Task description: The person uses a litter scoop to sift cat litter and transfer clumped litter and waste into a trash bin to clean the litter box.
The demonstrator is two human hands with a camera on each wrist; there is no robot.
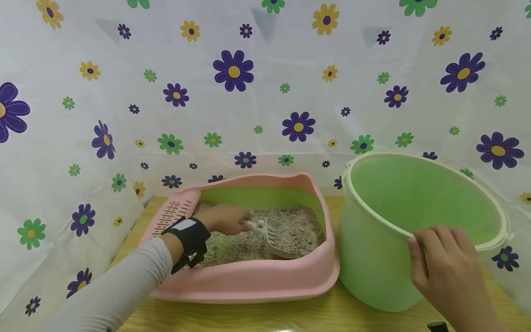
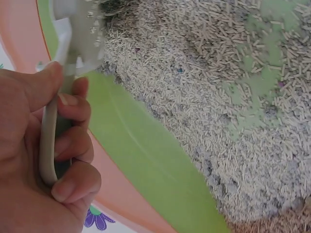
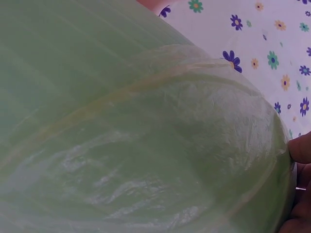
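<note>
I see the left hand (image 1: 226, 218) clenched round the handle of a white scoop (image 1: 271, 236); in the left wrist view its fingers (image 2: 73, 145) wrap the pale handle and the thumb lies along the top. The scoop's slotted blade points away from that hand to its right and rests down on the litter (image 1: 298, 228), a bed of pale pellets that spreads under and beyond the hand. All of this sits inside the pink litter tray (image 1: 249, 276), whose green inner wall (image 2: 141, 155) runs just beside the left knuckles. A black wrist strap (image 1: 188, 240) sits above a grey sleeve (image 1: 124, 286) on that arm.

My right hand (image 1: 441, 265) is well apart from the left, on the near rim of the green bucket (image 1: 373, 267), which stands just to the right of the tray and touches or nearly touches it. The fingers curl over the cream rim (image 1: 504, 226) and seem to pinch it, though the right wrist view shows little more than the bucket's wall and a sliver of fingertips (image 3: 301, 150). Both stand on a wooden table (image 1: 249, 318) under the hands, with a flowered cloth (image 1: 124, 92) hung beyond them.
</note>
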